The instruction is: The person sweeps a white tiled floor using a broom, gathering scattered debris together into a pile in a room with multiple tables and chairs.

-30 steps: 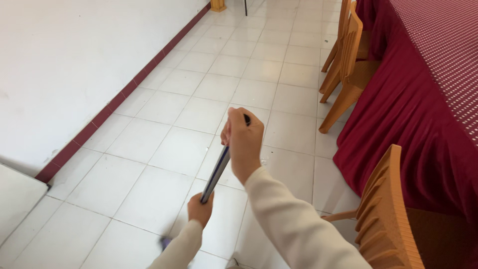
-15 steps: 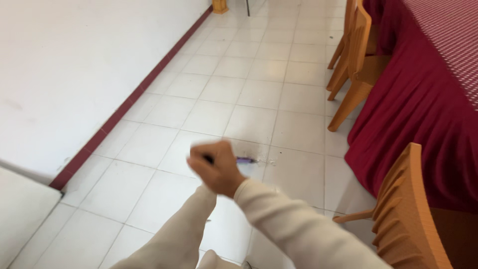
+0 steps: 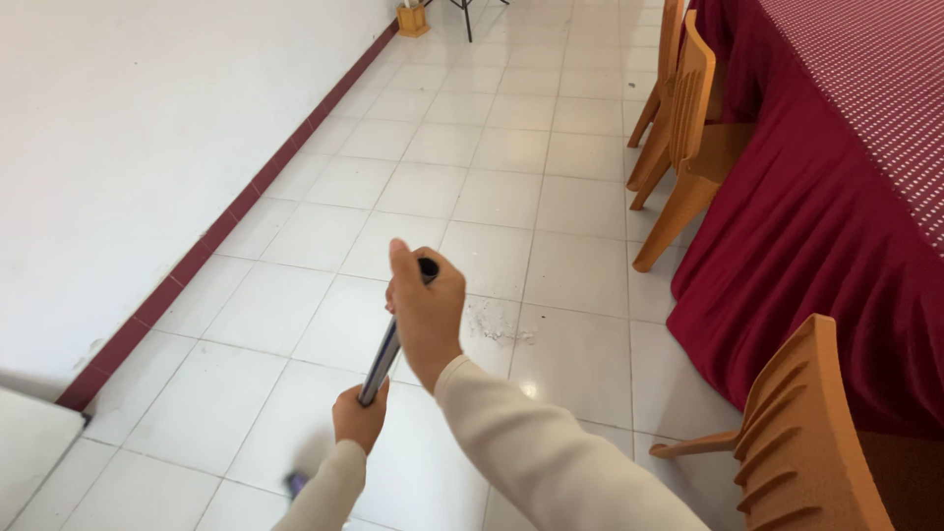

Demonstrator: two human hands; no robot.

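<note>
To the right of the hands, a long table [image 3: 885, 69] draped in dark red cloth stands with orange chairs [image 3: 787, 433] along it, on a white tiled floor [image 3: 492, 147]. The right hand [image 3: 425, 310] is clamped over the top of a dark broom handle [image 3: 382, 359]; the left hand [image 3: 360, 418] grips it lower down, just below the right, the handle slanting down to the floor at lower left.

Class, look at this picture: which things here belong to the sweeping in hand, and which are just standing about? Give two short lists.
In use:
right hand gripping the top of the handle
left hand gripping it lower down
purple broom head, blurred
dust patch on the floor

Standing about:
near chair
far chairs
red tablecloth
wall
</note>
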